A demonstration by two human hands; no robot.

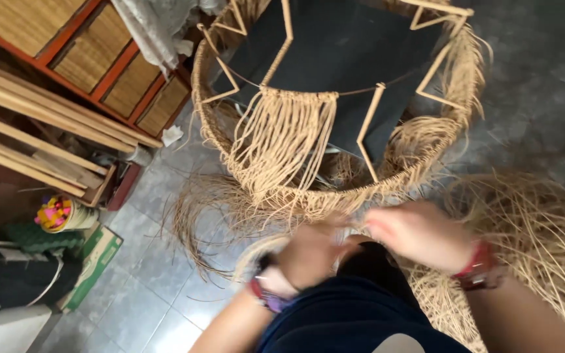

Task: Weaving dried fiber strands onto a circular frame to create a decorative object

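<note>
A round frame (230,140) wrapped in pale straw-coloured fibre stands before me, with thin cane struts zigzagging around it and a fringe of loose strands (286,140) hanging from a dark cord. My left hand (308,255) and my right hand (416,235) are blurred, close together at the frame's near rim (335,196). Both seem to pinch fibre strands there, but the blur hides the grip. Each wrist wears a band.
Heaps of loose fibre (537,242) lie on the grey tiled floor at right and left. Wooden slats (34,140) and woven-panel shelving (112,65) stand at left, with a tub of coloured bits (57,214) and a green box (96,261) below.
</note>
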